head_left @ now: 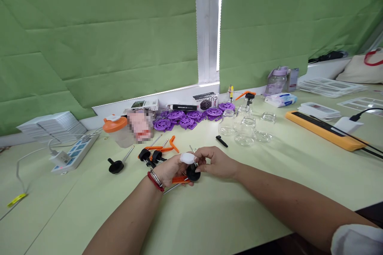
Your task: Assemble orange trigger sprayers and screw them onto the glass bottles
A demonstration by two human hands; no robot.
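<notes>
Near the middle of the table, my left hand (170, 170) is closed around a black round lid (194, 175) with an orange lever (178, 180) and a thin metal rod sticking out to the lower left. A white covering (187, 158) shows at my left thumb. My right hand (218, 163) pinches at the top of the same lid assembly, its fingertips touching the black stem. Exactly what small part lies between those fingertips is hidden. Just beyond my left hand lie similar black lids (156, 155) with orange levers. A black funnel-like cup (116, 166) sits further left.
Several clear glass jars (248, 123) stand right of centre, near a black pen-like piece (222, 141). Purple slotted discs (187, 122) lie at the back. An orange-lidded shaker (116, 129) and power strip (76, 153) are left; an orange power strip (324, 130) is right.
</notes>
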